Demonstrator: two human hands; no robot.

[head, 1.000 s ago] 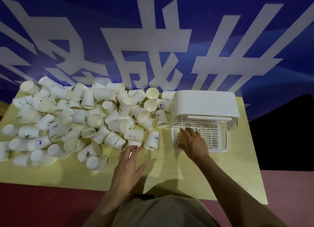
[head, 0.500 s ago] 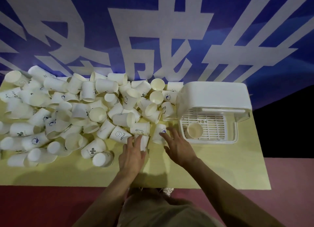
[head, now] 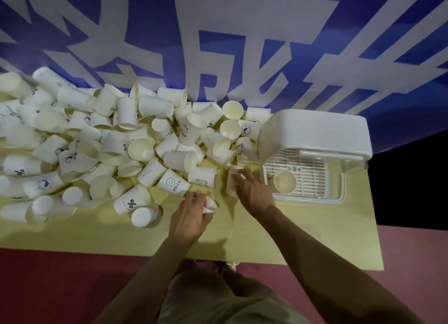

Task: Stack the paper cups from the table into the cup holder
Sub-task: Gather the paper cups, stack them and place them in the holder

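Observation:
A big heap of white paper cups (head: 101, 151) covers the left and middle of the yellow table (head: 303, 234). The white cup holder (head: 312, 134) stands at the right, and one cup (head: 284, 181) sits upright on its grid tray. My left hand (head: 190, 217) grips a cup (head: 210, 206) lying on the table at the near edge of the heap. My right hand (head: 253, 192) reaches over another cup (head: 233, 175) just left of the holder, its fingers curling onto it.
A blue wall with large white characters (head: 218, 57) rises right behind the table. A reddish floor (head: 60, 287) lies below the table's near edge. Bare yellow tabletop shows in front of the holder and along the near edge.
My right hand left a cup on the holder's tray and came back left to the heap. My left hand moved forward and closed round a cup. The camera view shifted closer.

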